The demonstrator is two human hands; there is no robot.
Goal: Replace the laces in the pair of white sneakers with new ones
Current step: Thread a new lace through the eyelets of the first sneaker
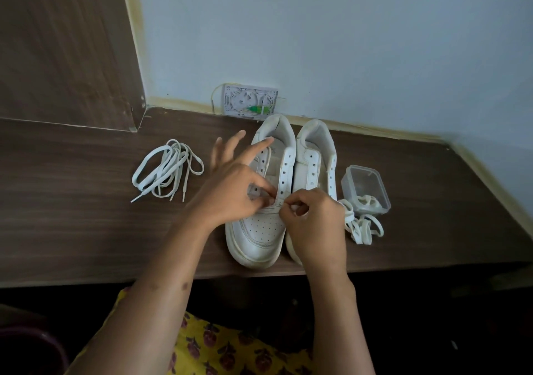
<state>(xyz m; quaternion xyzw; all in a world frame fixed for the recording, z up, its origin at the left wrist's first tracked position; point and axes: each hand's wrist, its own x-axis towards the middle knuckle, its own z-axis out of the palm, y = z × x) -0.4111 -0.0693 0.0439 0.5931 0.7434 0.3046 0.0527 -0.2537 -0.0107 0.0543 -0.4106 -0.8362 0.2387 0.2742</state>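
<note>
At the far left of the dark wooden desk (pixel 72 230) lies one loose bundle of white laces (pixel 167 170), its tips pointing toward the near edge, well apart from the shoes. Next comes the left hand (pixel 233 190): its forearm reaches in from the near left, its index, middle and ring fingers are spread and raised over the shoe opening, and its thumb and a bent finger pinch at the lowest eyelets of the left sneaker (pixel 264 193). Two white sneakers stand side by side, heels to the far wall, toes toward the near edge, both with bare eyelet rows. The right hand (pixel 313 216) is curled closed over the toe of the right sneaker (pixel 315 158), its fingertips pressed together around a small white piece at the left sneaker's lower eyelets, seemingly a lace end, though too small to be sure. Right of the shoes sits one clear plastic container (pixel 364 187) with white laces inside, and a second tangle of white laces (pixel 362 227) lies just near of it. On the far wall behind the sneakers is one white wall box (pixel 249 102).
</note>
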